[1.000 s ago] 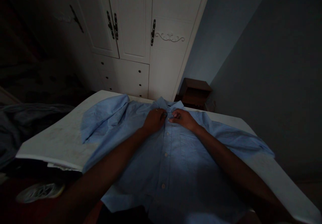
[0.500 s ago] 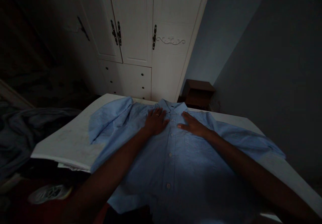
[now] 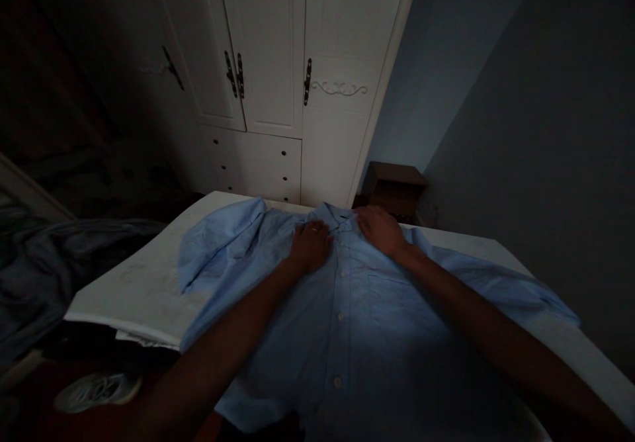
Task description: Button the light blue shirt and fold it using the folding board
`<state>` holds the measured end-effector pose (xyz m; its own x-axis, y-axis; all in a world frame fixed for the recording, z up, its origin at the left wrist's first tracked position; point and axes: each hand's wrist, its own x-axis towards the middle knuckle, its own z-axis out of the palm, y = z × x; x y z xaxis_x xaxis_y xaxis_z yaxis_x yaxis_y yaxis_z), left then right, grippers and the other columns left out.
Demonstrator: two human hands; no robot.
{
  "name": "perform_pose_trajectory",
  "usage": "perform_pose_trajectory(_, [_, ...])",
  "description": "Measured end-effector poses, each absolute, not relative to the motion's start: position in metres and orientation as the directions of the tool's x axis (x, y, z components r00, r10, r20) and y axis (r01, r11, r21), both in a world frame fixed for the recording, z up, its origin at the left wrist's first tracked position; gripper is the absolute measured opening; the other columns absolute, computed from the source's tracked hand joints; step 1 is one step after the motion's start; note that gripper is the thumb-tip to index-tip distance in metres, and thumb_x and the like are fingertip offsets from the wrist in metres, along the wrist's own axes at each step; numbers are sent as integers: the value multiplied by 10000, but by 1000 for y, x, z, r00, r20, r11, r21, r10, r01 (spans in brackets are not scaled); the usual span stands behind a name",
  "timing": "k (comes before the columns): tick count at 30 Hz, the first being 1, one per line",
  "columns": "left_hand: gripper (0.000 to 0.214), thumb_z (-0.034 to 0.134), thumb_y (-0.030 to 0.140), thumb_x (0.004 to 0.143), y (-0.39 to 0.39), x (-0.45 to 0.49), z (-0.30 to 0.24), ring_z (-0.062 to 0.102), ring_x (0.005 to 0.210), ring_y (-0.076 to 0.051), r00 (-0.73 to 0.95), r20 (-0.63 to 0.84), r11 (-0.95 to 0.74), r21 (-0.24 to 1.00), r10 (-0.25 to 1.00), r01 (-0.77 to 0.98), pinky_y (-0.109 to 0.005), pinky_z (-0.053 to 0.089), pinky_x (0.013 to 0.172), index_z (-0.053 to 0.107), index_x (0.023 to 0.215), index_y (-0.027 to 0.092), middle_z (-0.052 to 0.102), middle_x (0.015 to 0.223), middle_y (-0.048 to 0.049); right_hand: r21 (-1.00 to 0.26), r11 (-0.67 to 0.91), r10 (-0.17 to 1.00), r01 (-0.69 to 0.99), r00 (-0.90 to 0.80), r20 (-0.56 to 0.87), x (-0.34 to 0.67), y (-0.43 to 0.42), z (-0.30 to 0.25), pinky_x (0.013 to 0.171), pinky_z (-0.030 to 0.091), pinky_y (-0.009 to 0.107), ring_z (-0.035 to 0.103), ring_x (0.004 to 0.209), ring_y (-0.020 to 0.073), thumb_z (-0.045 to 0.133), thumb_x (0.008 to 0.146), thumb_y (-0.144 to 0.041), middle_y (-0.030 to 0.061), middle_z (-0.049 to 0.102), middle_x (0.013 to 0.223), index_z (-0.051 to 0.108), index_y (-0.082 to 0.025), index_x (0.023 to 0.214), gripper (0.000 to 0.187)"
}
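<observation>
Shirt (image 3: 342,329) lies front up on the table (image 3: 133,283), collar (image 3: 325,213) at twelve o'clock. Apart from each other, the left hand (image 3: 312,246) rests flat below the collar at eleven, and the right hand (image 3: 381,230) curls over its one-o'clock side; whether it pinches, I cannot tell. Collar-straightening seems in hand; the next move calls for gentle evening. Wardrobe (image 3: 330,157) stands beyond, at twelve.

White wardrobe (image 3: 330,151), brown nightstand (image 3: 398,175) at right; shoe (image 3: 94,392) lower left.

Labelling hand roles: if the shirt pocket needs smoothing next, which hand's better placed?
Probably the right hand: it's on the same side of the buttons as the pocket; the left hand lies opposite.
</observation>
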<state>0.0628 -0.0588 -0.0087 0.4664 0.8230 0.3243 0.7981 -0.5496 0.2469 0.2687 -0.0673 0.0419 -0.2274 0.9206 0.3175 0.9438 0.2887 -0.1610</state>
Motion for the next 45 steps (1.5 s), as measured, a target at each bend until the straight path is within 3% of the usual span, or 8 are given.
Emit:
perform_pose_trajectory(4, [339, 387, 254, 957, -52, 68, 9, 629, 1107, -306, 456, 258, -506, 184, 852, 842, -480, 450, 941, 701, 1031, 147, 705, 1121, -176, -94, 414, 899, 905, -390, 201, 257, -49, 32, 1056, 342, 397, 540, 1242, 266, 481, 852, -65, 122, 621, 1332, 582, -174, 1342, 513])
perform_pose_trajectory(7, [284, 451, 193, 900, -43, 74, 26, 656, 1008, -333, 460, 205, -483, 77, 864, 872, -473, 472, 872, 724, 927, 121, 722, 966, -207, -76, 394, 914, 916, -381, 139, 256, -42, 27, 1025, 336, 423, 558, 1195, 285, 527, 845, -91, 127, 670, 1240, 657, -189, 1243, 429])
perform_pose_trajectory(14, [365, 516, 177, 845, -11, 87, 31, 477, 1308, -283, 774, 186, -790, 21, 605, 612, -487, 348, 1043, 641, 1184, 229, 636, 1299, -101, -57, 562, 778, 825, -504, 375, 278, -45, 22, 911, 346, 402, 568, 1018, 256, 587, 898, -175, 96, 692, 985, 712, -183, 968, 144])
perform_pose_trajectory(21, [281, 563, 210, 822, 4, 85, 35, 560, 1136, -307, 830, 150, -830, -83, 537, 552, -523, 327, 972, 718, 1053, 249, 699, 1054, -123, 15, 686, 608, 727, -585, 537, 284, -47, 5, 839, 373, 381, 575, 909, 233, 591, 911, -165, 66, 678, 848, 669, -188, 875, 89])
perform_pose_trajectory(29, [222, 489, 179, 870, 1, 97, 27, 631, 1008, -254, 550, 360, -646, 251, 754, 721, -442, 340, 935, 689, 967, 184, 728, 996, -89, 1, 712, 529, 702, -538, 657, 282, -51, -11, 790, 426, 368, 565, 895, 235, 527, 941, -177, 83, 670, 898, 642, -193, 869, 136])
perform_pose_trajectory(35, [231, 477, 163, 884, -5, 105, 12, 651, 993, -234, 542, 356, -648, 380, 761, 660, -454, 323, 989, 670, 1008, 187, 740, 988, -63, 21, 672, 554, 740, -522, 648, 281, -50, -11, 764, 432, 367, 555, 867, 234, 525, 950, -199, 79, 663, 869, 637, -194, 862, 143])
perform_pose_trajectory(40, [274, 534, 228, 890, -13, 97, 16, 534, 1200, -253, 486, 511, -688, 355, 709, 633, -464, 322, 1026, 660, 1134, 227, 677, 1192, -75, 2, 624, 588, 782, -471, 658, 282, -48, -14, 771, 442, 385, 556, 879, 243, 534, 950, -214, 83, 677, 892, 645, -194, 871, 137])
perform_pose_trajectory(45, [276, 537, 172, 879, -16, 94, 20, 568, 1104, -231, 592, 403, -707, 252, 698, 661, -371, 428, 954, 723, 1073, 236, 672, 1131, -84, -41, 628, 604, 777, -453, 656, 285, -46, -16, 814, 484, 402, 580, 904, 247, 553, 949, -264, 83, 684, 930, 660, -211, 930, 121])
